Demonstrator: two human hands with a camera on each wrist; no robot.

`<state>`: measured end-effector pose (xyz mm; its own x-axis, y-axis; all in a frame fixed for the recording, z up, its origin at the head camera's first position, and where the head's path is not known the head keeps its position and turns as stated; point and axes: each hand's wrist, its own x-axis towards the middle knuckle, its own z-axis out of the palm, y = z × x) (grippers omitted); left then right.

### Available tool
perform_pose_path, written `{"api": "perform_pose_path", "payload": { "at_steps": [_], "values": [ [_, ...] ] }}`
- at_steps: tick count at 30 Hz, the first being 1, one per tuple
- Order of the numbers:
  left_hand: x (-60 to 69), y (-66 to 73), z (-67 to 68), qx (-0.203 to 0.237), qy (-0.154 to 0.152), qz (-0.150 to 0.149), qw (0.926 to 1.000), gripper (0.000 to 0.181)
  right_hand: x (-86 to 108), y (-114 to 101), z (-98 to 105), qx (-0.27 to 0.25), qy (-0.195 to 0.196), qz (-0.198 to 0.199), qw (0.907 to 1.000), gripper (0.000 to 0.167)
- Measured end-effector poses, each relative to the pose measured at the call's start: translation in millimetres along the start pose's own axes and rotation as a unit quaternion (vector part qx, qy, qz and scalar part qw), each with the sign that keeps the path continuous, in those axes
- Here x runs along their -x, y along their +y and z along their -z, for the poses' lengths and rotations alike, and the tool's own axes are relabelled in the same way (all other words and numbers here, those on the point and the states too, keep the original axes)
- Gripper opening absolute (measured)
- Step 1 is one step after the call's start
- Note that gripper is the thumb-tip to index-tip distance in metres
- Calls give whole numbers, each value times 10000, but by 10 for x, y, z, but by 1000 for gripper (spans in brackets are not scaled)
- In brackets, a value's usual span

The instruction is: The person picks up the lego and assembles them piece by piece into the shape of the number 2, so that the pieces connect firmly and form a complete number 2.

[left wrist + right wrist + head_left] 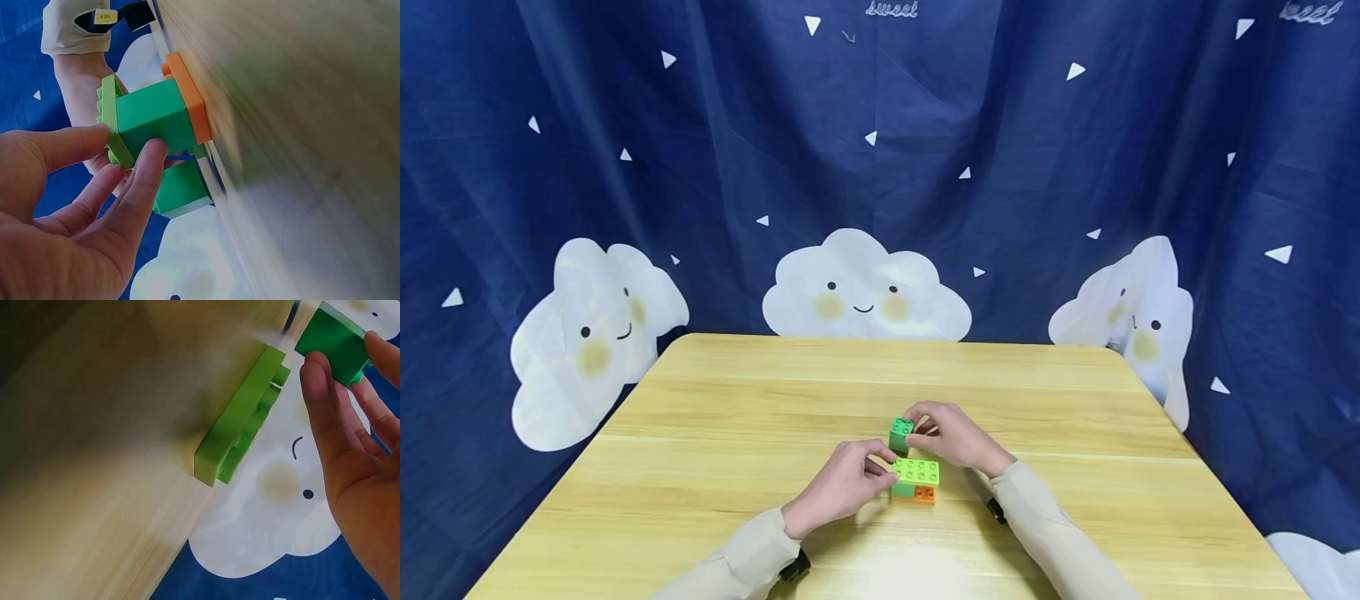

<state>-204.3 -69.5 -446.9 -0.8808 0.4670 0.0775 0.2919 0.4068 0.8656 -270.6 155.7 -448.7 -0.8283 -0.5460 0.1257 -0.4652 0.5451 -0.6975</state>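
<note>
Head view: left hand (846,479) steadies the left end of a stack (903,491) on the desk (760,400), thumb and fingers closed lightly against it. Right hand (955,433) pinches a loose green block (901,433) just beyond the stack, studs up.

Handling, as judged: the left hand should hold the stack flat and keep its fingertips clear of the studs. The right hand should keep its block level, grip only the sides, square the edges before any contact and press straight down, as a tilted push could twist the stack.

Condition: a lime plate on top, studs exposed; a green block beneath it; an orange plate at the base, its bare studs showing at the right end. Right-wrist view shows a lime brick (240,415); whether it is separate or the stack's top cannot be confirmed.
</note>
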Motion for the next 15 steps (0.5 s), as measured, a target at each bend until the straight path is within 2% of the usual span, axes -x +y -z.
{"api": "perform_pose_path", "payload": {
  "at_steps": [6,15],
  "values": [
    [-2,-5,-9,-53,-8,-21,10000,18,66,6,39,11,91,-130,9999,26],
    [3,-4,-3,-30,12,-24,10000,17,133,-32,92,28,254,-26,9997,26]
  ]
}}
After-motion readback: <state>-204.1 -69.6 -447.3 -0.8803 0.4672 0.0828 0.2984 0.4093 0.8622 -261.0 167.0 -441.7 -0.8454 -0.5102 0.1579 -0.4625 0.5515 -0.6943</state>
